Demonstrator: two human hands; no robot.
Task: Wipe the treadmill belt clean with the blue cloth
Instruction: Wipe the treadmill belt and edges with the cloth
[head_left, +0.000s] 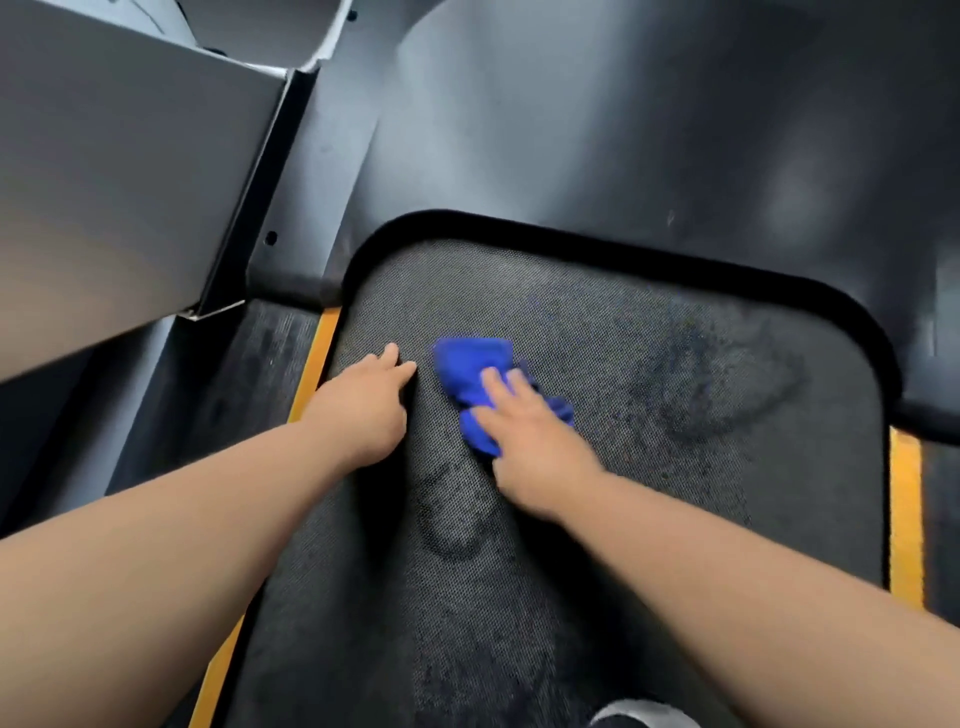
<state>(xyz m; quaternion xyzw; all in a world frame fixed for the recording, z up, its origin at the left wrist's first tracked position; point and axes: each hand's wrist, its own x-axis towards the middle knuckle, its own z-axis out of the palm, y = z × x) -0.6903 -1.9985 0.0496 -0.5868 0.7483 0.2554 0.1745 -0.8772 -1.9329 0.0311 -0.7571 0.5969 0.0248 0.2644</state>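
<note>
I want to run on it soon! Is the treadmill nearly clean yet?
Not nearly. No part of the belt looks plainly finished. The right hand presses the blue cloth on it, the left hand resting alongside. A dark smudge to the right and a scuff nearer the person are left.

treadmill belt (597, 338) is matt dark rubbery stuff with fine dotted grain and smudgy marks, blue cloth (467, 374) soft fuzzy fabric, hood (623, 130) at upper right smooth dark plastic with dull sheen, upright (130, 182) at upper left smooth matt grey, side strips (906, 509) flat matt yellow.
</note>
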